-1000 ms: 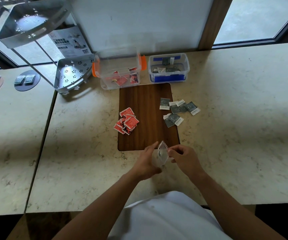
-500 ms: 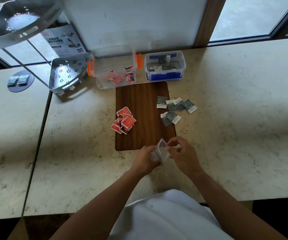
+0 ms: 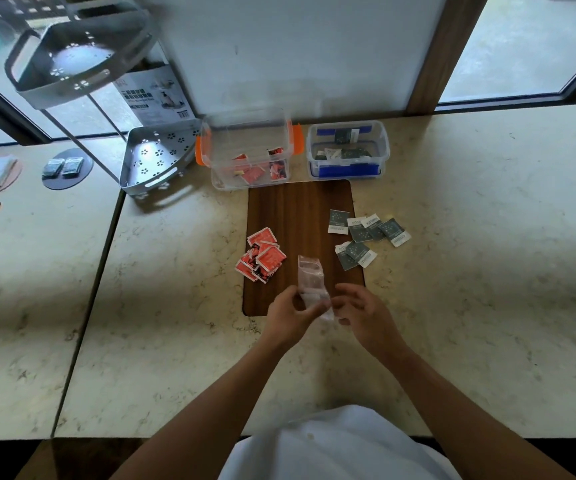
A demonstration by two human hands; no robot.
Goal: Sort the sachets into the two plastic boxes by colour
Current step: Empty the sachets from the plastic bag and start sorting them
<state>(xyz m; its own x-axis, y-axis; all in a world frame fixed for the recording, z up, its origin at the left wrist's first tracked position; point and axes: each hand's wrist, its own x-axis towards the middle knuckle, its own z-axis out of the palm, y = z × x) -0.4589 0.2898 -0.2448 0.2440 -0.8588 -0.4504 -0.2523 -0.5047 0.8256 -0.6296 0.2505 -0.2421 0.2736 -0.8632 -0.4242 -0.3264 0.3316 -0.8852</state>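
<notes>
A pile of red sachets lies at the left edge of the wooden board. Several grey-green sachets lie spread over its right edge. At the back stand two clear plastic boxes: one with orange clips holding red sachets, one with blue clips holding grey-green ones. My left hand pinches the lower end of a small clear plastic bag above the board's near edge. My right hand hovers just right of the bag, fingers apart and blurred.
A grey perforated corner shelf rack stands left of the orange-clipped box, with its upper tier overhead and a cardboard carton behind. On the left table lie two dark packets on a round mat. A window runs along the back.
The clear bag has been raised and turned upright over the board. My right hand has let go of it and opened; my left hand still holds it.
</notes>
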